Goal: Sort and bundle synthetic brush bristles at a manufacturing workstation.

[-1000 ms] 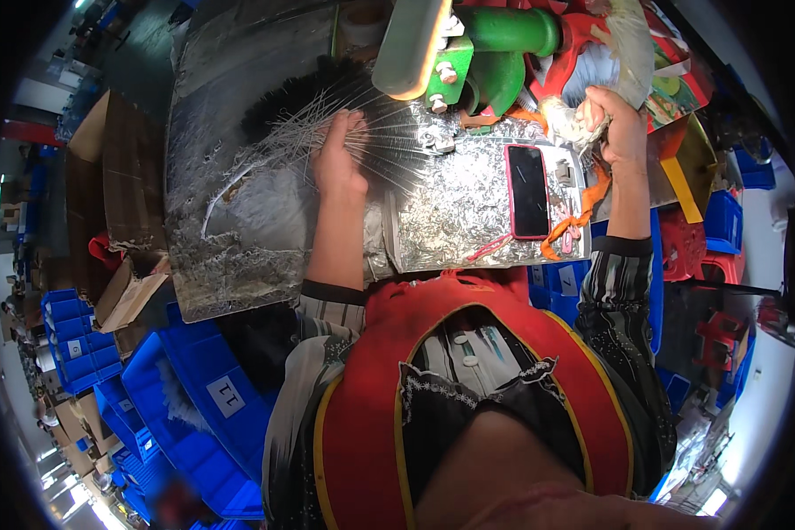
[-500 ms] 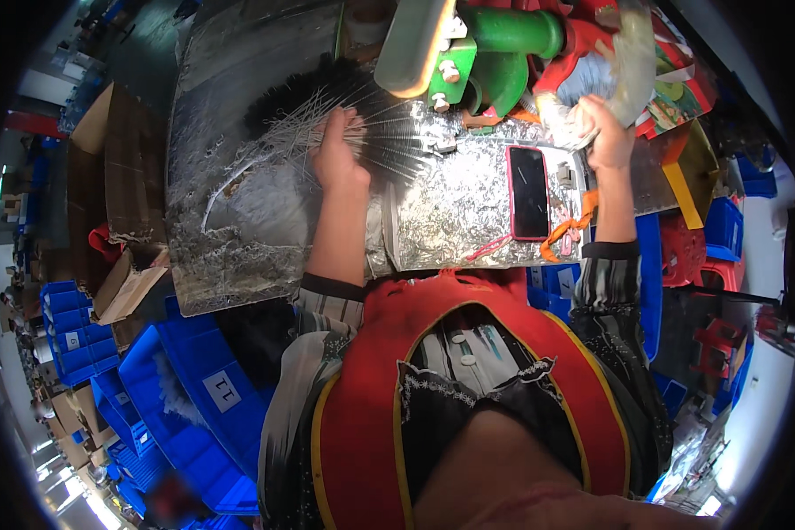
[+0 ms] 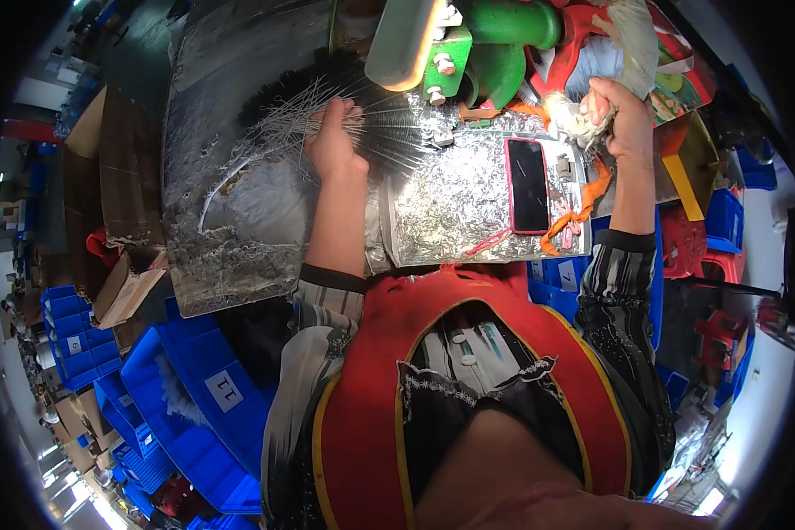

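Note:
My left hand [image 3: 334, 146] is closed around a sheaf of thin wire-stemmed brushes [image 3: 278, 128]; their wire ends fan out to both sides. Dark bristles [image 3: 287, 93] lie just beyond them on the metal-covered bench. At the upper right, my right hand [image 3: 625, 124] grips a crumpled off-white cloth [image 3: 579, 122]. Its fingertips are pressed into the cloth, beside a red container [image 3: 583, 40] with a grey-blue lump in it. Between my hands, a phone with a pink-red edge [image 3: 528, 185] lies on the foil-covered surface [image 3: 450, 208].
A green machine [image 3: 499, 53] with a lamp head [image 3: 404, 44] rises at the far middle. An orange strip [image 3: 583, 212] hangs by the bench's right edge. Blue bins [image 3: 190, 389] stand at the lower left, near an open cardboard box [image 3: 132, 168].
My right hand has moved slightly to the right, drawing the off-white cloth with it. My left hand stays nearly in place on the brushes.

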Motion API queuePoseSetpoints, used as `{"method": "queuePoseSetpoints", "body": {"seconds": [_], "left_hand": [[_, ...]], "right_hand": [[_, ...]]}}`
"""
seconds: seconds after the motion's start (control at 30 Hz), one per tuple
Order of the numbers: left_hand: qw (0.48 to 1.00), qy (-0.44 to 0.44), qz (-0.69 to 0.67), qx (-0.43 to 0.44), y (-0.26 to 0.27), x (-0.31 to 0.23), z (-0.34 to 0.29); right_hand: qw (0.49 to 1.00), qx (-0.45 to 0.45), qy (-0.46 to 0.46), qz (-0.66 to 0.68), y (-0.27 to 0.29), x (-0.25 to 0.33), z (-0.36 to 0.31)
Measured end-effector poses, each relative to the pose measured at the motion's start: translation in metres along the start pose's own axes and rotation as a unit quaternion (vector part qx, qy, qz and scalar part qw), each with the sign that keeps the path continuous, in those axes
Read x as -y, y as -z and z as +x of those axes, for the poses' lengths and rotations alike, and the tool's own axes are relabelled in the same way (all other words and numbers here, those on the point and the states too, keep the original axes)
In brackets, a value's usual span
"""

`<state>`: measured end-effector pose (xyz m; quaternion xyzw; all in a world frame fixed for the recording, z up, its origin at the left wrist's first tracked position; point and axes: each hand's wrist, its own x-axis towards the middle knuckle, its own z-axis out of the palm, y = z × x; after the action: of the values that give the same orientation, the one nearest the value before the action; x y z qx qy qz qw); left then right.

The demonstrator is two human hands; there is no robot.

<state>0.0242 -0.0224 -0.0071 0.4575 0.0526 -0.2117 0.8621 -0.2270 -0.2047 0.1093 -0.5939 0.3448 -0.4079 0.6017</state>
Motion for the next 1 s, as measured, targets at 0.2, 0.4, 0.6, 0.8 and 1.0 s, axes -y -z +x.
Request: {"method": "queuePoseSetpoints", "body": {"seconds": [0.2,0.4,0.6,0.8,1.0], "left_hand": [[1.0,0.002,-0.005,0.0,-0.006,-0.003,-0.005],[0.995,-0.003,0.072,0.067,0.006,-0.006,-0.003],[0.987,0.068,0.043,0.142,0.016,-0.002,-0.004],[0.989,0.092,-0.079,0.085,0.015,0.005,-0.001],[0.995,0.065,-0.044,0.061,0.012,0.005,-0.004]], "right_hand": [[0.993,-0.003,0.113,0.019,0.002,-0.017,-0.001],[0.986,-0.008,0.162,0.027,0.009,-0.063,0.006],[0.999,0.017,0.036,0.031,0.0,-0.018,-0.001],[0.999,0.014,0.019,0.027,0.005,-0.017,0.0],[1.0,0.011,0.022,0.018,0.006,-0.022,0.0]]}}
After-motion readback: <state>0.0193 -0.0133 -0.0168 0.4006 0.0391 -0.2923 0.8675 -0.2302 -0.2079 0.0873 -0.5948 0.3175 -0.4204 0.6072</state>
